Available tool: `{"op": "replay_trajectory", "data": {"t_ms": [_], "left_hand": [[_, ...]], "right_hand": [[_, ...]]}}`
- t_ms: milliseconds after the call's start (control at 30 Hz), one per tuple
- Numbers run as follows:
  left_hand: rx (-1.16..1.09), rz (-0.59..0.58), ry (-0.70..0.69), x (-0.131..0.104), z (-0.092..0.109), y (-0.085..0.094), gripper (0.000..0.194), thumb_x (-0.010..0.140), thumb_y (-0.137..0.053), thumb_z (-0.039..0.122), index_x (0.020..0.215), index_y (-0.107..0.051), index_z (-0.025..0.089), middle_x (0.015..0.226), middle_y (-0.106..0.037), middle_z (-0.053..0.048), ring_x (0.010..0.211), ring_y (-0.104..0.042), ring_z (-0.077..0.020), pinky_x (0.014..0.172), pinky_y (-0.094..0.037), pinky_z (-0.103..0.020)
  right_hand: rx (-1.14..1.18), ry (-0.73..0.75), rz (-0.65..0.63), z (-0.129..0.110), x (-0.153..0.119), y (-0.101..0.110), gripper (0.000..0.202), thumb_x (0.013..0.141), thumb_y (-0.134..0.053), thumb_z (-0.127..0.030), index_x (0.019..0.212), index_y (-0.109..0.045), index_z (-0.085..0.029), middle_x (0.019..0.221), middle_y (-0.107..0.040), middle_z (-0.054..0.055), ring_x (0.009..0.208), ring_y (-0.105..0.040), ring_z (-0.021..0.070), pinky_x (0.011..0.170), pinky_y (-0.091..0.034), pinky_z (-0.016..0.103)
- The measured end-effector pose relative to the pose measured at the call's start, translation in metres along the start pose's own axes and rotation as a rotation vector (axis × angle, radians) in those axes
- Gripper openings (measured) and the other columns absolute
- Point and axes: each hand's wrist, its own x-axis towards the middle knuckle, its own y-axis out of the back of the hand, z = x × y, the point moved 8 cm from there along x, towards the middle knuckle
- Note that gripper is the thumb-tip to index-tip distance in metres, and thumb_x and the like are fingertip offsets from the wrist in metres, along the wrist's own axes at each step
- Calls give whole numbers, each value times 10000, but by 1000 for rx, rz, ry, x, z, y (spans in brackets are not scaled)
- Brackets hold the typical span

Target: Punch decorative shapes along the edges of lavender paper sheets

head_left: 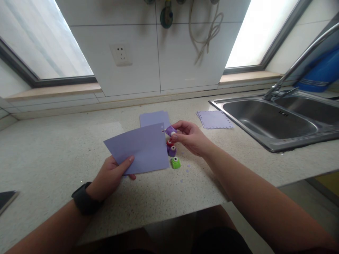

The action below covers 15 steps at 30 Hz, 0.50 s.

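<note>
My left hand pinches a sheet of purple paper by its lower left edge, thumb on top, and the sheet is tilted above the counter. Between the thumb and fingers of my right hand is a small purple craft punch, at the sheet's upper right corner. A small mark or hole shows in that corner. Below my right hand stand a red punch, another purple punch and a green punch with a star on its button.
Behind the held sheet lies a stack of purple paper. Purple sheets with punched edges rest beside the steel sink. Paper scraps dot the speckled counter. A dark flat object sits at far left.
</note>
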Motion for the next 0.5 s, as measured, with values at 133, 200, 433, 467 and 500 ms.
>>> {"op": "replay_trajectory", "data": {"t_ms": [133, 200, 433, 467, 500], "left_hand": [[8, -5, 4, 0, 0, 0, 381, 858, -730, 481, 993, -666, 131, 756, -728, -49, 517, -669, -187, 572, -588, -320], [6, -6, 9, 0, -1, 0, 398, 850, -735, 479, 1015, -661, 124, 805, -736, -59, 519, -669, -186, 562, -592, -328], [2, -14, 23, 0, -5, 0, 357, 867, -716, 453, 1026, -656, 139, 869, -745, -63, 541, -674, -184, 557, -607, -337], [5, -16, 24, 0, -5, 0, 353, 870, -715, 453, 1025, -656, 140, 869, -743, -60, 544, -675, -184, 557, -607, -335], [7, -18, 23, 0, -4, 0, 350, 872, -713, 454, 1022, -655, 142, 869, -740, -55, 542, -675, -182, 555, -606, -333]], "right_hand": [[3, 0, -7, 0, 0, -1, 369, 692, -925, -262, 937, -669, -163, 814, -738, 14, 682, -714, 128, 624, -598, 258], [-1, -4, -18, 2, 0, -1, 376, 681, -930, -248, 934, -666, -164, 804, -737, 6, 678, -714, 123, 629, -599, 251], [-35, -44, -59, 7, 1, -1, 409, 667, -932, -198, 994, -689, -169, 801, -735, -4, 694, -714, 112, 661, -597, 231], [-36, -49, -69, 7, 1, -2, 415, 666, -931, -193, 1007, -695, -171, 808, -734, -4, 704, -714, 111, 670, -598, 230], [-38, -52, -80, 8, 1, -3, 420, 666, -929, -189, 1018, -701, -172, 816, -734, -4, 715, -715, 110, 680, -600, 231]]}}
